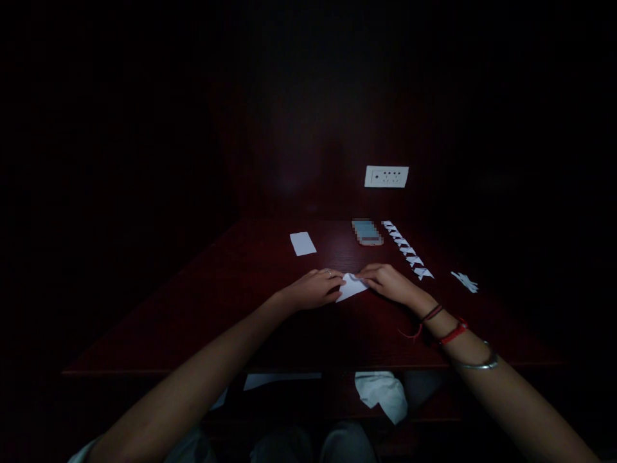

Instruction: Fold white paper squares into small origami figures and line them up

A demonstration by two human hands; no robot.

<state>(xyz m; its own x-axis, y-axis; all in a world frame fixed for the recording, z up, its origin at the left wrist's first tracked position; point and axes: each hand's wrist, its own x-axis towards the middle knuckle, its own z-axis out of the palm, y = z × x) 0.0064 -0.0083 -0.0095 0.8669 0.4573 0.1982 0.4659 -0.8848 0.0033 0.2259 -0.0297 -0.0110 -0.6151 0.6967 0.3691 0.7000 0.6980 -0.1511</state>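
A small white folded paper [351, 287] lies on the dark red table [231, 308], between my two hands. My left hand [313, 288] rests on the table at the paper's left edge, fingers curled and pressing on it. My right hand [388, 281] holds the paper's upper right corner in a pinch; bracelets circle that wrist. Both hands grip the same sheet.
A blank white slip [303, 243] lies further back on the left. A phone [367, 232] lies behind the hands, with a row of several folded white paper pieces [407, 251] to its right and one more [464, 281] apart. A wall socket [386, 176] sits behind. The surroundings are dark.
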